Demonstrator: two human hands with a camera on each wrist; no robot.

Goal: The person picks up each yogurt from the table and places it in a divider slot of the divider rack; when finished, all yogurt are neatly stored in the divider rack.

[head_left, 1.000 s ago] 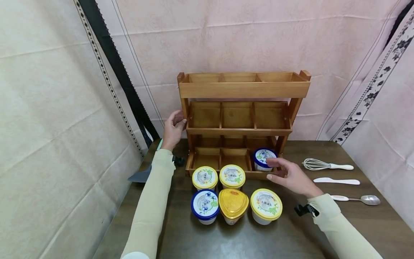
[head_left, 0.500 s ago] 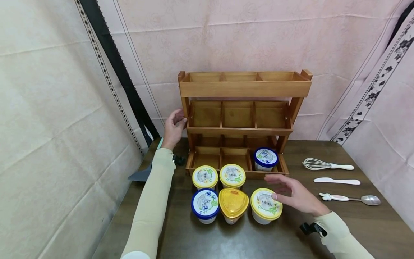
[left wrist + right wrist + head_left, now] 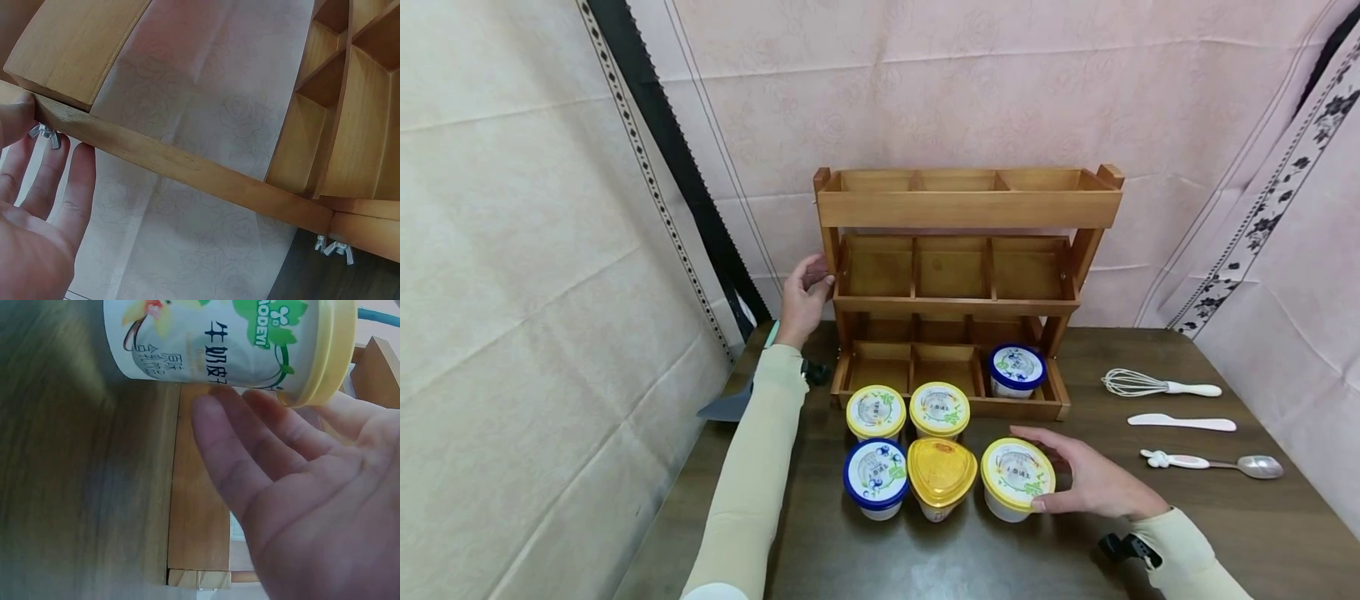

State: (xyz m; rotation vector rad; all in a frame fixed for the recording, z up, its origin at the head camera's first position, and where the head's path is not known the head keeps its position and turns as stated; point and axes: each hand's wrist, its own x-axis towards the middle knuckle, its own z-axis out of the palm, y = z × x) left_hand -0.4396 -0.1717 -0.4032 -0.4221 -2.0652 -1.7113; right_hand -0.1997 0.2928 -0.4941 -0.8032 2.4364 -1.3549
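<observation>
Left hand (image 3: 802,302) has its thumb and loosely bent fingers around the left post of the wooden rack (image 3: 967,209), right by a wing nut (image 3: 44,132). Just in front of the rack's left part, on the desk (image 3: 940,567), there's a yellow-lidded tub (image 3: 876,410) with a blue-lidded tub (image 3: 877,477) farther out, then a second yellow-lidded tub (image 3: 940,408) with a triangular-lidded tub (image 3: 942,473) farther out. The rack's bottom right compartment has its own blue tub (image 3: 1017,368), upright. Out front of that same end is the nearest yellow tub (image 3: 1018,475), standing on the desk, with the right hand (image 3: 1090,479) spread around its right side, fingers behind, thumb in front. Can't tell if it's actually gripping. Right of the rack: whisk (image 3: 1157,384), knife (image 3: 1182,422) and spoon (image 3: 1213,462).
</observation>
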